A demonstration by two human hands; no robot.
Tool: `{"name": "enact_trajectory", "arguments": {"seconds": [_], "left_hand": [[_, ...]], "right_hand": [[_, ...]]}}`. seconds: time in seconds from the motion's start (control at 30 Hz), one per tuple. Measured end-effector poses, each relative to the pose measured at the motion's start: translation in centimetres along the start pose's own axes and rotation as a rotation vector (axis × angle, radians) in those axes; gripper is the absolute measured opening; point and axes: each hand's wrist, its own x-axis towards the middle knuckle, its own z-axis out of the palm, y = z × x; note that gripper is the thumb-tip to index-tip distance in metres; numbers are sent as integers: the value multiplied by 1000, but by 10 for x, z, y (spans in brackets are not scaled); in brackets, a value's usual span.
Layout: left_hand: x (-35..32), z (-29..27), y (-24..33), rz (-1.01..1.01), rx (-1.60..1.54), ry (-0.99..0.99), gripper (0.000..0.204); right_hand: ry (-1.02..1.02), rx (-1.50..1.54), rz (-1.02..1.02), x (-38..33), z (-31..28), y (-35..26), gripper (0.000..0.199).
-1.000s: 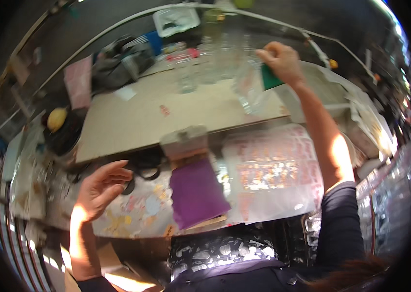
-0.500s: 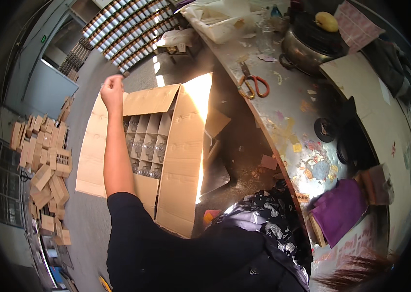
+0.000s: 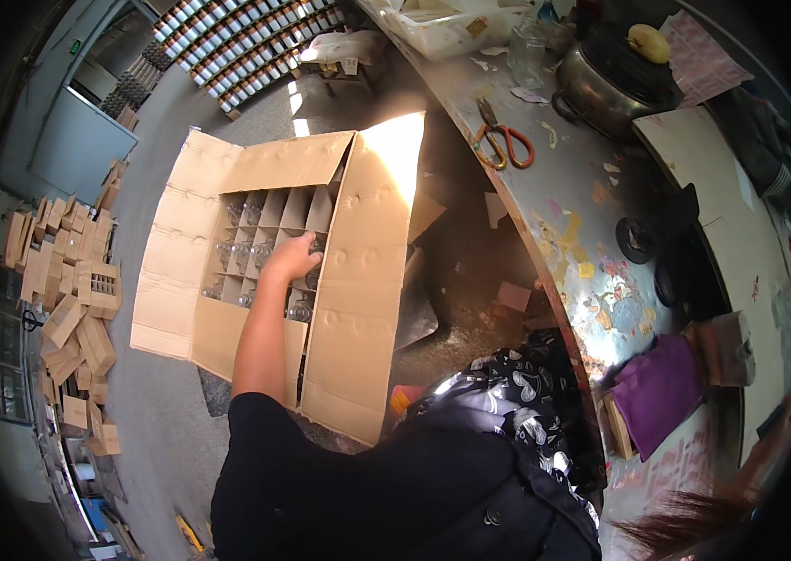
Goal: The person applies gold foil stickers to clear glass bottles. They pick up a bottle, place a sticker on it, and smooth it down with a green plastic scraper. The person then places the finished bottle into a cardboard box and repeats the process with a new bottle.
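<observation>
A large open cardboard box [image 3: 367, 271] stands in front of me, its flaps folded outward. Card dividers split its inside into cells that hold several clear glass bottles [image 3: 238, 254]. My left hand [image 3: 290, 258] reaches over the box's right-hand cells, near the right flap. Its fingers are bent down among the bottles there, and what lies under them is hidden. A blurred skin-toned shape at the right rim may be part of my right arm [image 3: 774, 444]; no fingers of it can be made out.
A stained workbench runs along the right, bearing red-handled scissors [image 3: 505, 148], a lidded metal pot [image 3: 601, 79] and a purple cloth [image 3: 662, 397]. Many small cardboard boxes [image 3: 68, 280] are heaped on the left. Rows of stacked cans [image 3: 236, 47] stand at the back.
My left hand has come down from above the box's far left flap, moving right and nearer, into the area of the cells. A blurred skin-toned shape has appeared at the right rim.
</observation>
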Motion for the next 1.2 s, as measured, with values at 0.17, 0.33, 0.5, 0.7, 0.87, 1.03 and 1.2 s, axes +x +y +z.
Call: {"name": "enact_trajectory", "arguments": {"seconds": [0.17,0.33,0.5,0.7,0.87,1.03,1.2], "left_hand": [[-32,-102,65,-56,105,275,30],[-60,-225,155,301,-237,410,23],[-10,-242,249,877,-826,56,23],[54,-141,473,1038,-1270,-739,21],[51,-46,598,745,-1208,-1117,29],[15,-5,658,622,-1012,-1152,39],[-7,16,672,661,-1101,-1116,41]], "right_hand": [[-150,508,266,-34,59,-59,27],[-376,629,335,-79,115,-155,26],[-665,640,206,-84,150,-254,39],[-1176,1425,311,-59,149,-243,61],[-711,1315,783,-91,123,-212,49],[-541,1435,848,-114,102,-168,51],[-294,1436,987,-123,70,-177,49]]}}
